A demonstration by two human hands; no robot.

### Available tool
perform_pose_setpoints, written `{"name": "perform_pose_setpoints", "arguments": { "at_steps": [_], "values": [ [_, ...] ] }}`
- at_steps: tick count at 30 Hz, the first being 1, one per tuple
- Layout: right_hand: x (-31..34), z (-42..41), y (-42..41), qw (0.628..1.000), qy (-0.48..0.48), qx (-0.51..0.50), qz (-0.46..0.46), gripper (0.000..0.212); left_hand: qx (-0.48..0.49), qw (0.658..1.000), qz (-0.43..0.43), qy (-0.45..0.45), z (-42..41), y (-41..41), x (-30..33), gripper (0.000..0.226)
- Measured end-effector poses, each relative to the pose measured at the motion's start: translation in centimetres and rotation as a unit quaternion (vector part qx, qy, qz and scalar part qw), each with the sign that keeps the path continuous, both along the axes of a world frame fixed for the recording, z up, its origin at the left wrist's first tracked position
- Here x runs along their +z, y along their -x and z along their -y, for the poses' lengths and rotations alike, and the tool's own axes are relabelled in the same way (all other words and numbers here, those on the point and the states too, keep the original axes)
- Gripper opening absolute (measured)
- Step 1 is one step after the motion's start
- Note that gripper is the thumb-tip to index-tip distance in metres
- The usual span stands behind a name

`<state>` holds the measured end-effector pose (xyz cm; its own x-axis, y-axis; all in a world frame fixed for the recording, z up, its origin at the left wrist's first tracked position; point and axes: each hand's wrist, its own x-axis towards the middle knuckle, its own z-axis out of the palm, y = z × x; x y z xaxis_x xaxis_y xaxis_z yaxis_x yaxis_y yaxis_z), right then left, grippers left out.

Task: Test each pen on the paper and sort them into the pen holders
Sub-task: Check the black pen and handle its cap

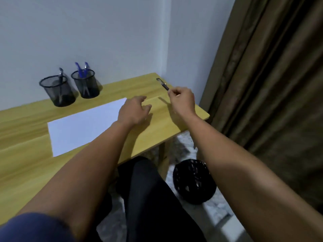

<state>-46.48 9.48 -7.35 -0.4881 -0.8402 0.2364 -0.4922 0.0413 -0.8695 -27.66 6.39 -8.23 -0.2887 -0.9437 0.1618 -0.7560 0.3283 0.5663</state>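
Observation:
A white sheet of paper [83,124] lies on the wooden table [26,154]. Two black mesh pen holders stand at the back left: the left holder [57,91] has one dark pen in it, the right holder [86,84] has blue pens. My right hand [182,100] pinches a black pen [162,84] by its lower end, above the table's far right corner, the pen pointing up and away. My left hand [133,110] hovers over the paper's right edge with relaxed, spread fingers and holds nothing.
A black mesh waste bin [194,182] sits on the floor under the table's right end. A brown curtain [271,84] hangs at the right. White walls meet in a corner behind the table. My dark-clothed leg [153,198] is below the table edge.

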Motion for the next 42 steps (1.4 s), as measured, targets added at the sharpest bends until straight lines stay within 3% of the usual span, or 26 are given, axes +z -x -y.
{"name": "perform_pose_setpoints", "arguments": {
  "at_steps": [4,7,10,14,18,22,26,34,39,42],
  "values": [
    [-2.9,-2.5,8.7,0.987,0.015,-0.156,0.021,0.031,-0.104,0.99,0.092,0.004,-1.0,7.1,-2.2,0.057],
    [-5.6,-5.2,12.8,0.969,-0.006,-0.241,0.047,0.024,-0.13,0.976,0.165,0.056,-1.1,11.0,-3.8,0.041],
    [-9.3,-7.8,15.1,0.953,-0.041,-0.287,0.091,0.022,-0.129,0.969,0.197,0.074,-0.9,13.0,-4.9,0.053],
    [-15.8,-10.8,16.4,0.935,-0.164,-0.267,0.164,0.018,-0.116,0.971,0.196,0.076,-0.3,13.3,-5.9,0.065],
    [-22.0,-11.5,16.6,0.922,-0.277,-0.217,0.162,0.039,-0.114,0.971,0.195,0.083,-0.3,13.3,-6.4,0.068],
    [-22.5,-11.2,15.9,0.914,-0.323,-0.197,0.15,0.029,-0.112,0.972,0.189,0.088,-0.4,13.5,-6.4,0.067],
    [-21.5,-10.2,15.6,0.907,-0.352,-0.222,0.067,0.041,-0.107,0.974,0.178,0.093,-0.5,13.4,-6.4,0.066],
    [-16.3,-9.3,16.4,0.946,-0.22,-0.231,0.06,0.021,-0.112,0.975,0.17,0.092,-0.7,13.1,-5.9,0.064],
    [-9.5,-7.9,15.8,0.965,-0.114,-0.236,-0.014,0.023,-0.123,0.968,0.197,0.092,-1.2,12.7,-3.8,0.048],
    [-6.0,-6.4,14.3,0.974,-0.072,-0.21,-0.049,0.022,-0.116,0.971,0.198,0.069,-1.5,12.0,-2.1,0.052]
  ]
}}
